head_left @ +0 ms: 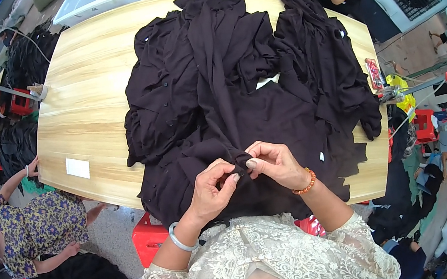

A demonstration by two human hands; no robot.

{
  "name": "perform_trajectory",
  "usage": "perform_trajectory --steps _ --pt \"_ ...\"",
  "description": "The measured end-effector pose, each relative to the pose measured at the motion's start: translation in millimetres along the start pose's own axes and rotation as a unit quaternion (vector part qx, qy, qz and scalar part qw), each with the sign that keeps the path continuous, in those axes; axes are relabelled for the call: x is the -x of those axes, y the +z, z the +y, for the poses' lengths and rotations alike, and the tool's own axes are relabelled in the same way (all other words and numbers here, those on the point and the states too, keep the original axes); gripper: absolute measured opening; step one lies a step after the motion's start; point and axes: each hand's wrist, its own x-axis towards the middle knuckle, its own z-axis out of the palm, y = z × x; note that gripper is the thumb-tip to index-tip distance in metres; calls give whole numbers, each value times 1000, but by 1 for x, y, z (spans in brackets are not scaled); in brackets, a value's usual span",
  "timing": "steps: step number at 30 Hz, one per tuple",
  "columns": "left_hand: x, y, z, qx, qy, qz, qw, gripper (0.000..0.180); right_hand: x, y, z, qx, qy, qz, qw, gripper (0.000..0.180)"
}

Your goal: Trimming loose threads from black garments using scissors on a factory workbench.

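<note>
A heap of dark garments [170,90] with small buttons covers the middle of the wooden table [84,97]. Close to my body, my left hand [214,190] pinches a fold of the dark fabric between thumb and fingers. Right beside it, my right hand [273,164] grips the same gathered bit of cloth, with the fingertips of both hands almost meeting. From that spot a long strip of the garment runs up over the heap. Whatever small detail lies between the fingertips is too covered to make out.
A white paper slip [77,168] lies on the left of the table. A small red box [374,73] sits at the right edge, near a metal pole. People are at the left and far right. A red stool [148,237] stands under the near edge.
</note>
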Motion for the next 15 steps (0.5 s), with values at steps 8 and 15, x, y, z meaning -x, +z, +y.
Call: perform_trajectory --steps 8,15 --pt "0 -2 -1 -19 61 -2 998 8 -1 2 1 3 -21 4 1000 15" --pt "0 2 10 -70 31 28 997 8 7 13 -8 130 -128 10 983 6"
